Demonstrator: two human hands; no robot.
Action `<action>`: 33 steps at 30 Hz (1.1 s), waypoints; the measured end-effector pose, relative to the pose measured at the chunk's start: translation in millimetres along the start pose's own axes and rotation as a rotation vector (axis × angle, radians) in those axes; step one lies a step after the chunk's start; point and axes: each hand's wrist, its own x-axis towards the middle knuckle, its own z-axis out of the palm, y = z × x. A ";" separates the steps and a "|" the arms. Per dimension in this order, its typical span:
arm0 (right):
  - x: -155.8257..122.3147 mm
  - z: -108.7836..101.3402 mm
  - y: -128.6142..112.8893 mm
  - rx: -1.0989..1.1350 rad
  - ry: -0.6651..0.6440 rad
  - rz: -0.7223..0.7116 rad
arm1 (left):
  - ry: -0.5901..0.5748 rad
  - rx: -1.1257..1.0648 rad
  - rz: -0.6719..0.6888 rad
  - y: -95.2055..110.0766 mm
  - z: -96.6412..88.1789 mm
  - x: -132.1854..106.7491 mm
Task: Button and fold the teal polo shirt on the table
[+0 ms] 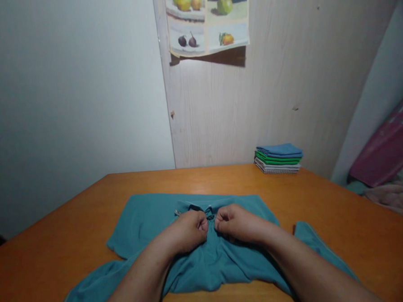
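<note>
A teal polo shirt [147,221] lies spread on the orange wooden table [326,212], collar toward the far side. Both of my hands rest on the shirt just below the collar, side by side and almost touching. My left hand [188,226] is closed, its fingertips pinching the shirt's front placket near a small dark button. My right hand [235,221] is closed as well, pinching the opposite edge of the placket. My forearms cover the middle of the shirt.
A small stack of folded cloths [279,158], blue on top with green and checked ones below, sits at the table's far right edge against a wooden panel. A fruit poster [208,20] hangs above. Pink and grey bedding [387,159] lies to the right.
</note>
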 end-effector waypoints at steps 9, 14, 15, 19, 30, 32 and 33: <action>-0.3 3.6 -7.2 0.002 0.047 -0.085 | 0.052 -0.161 0.007 3.7 -3.0 -1.2; -1.6 1.0 -8.5 0.000 0.038 -0.106 | 0.032 -0.246 0.011 1.7 -3.0 -2.4; -2.2 0.5 -8.7 0.005 0.032 -0.104 | 0.025 -0.258 0.009 1.9 -2.9 -2.7; -4.5 -0.8 -11.7 0.057 0.018 -0.080 | 0.012 -0.336 -0.010 4.5 -3.0 -3.5; 0.5 3.6 -15.3 0.049 0.083 -0.080 | 0.034 -0.728 -0.171 14.0 -1.8 -3.4; 0.3 5.0 -15.9 0.005 0.118 -0.104 | 0.050 -0.738 -0.183 15.8 -2.4 -3.6; 0.0 5.7 -16.5 -0.005 0.127 -0.115 | 0.062 -0.737 -0.185 16.5 -2.5 -3.5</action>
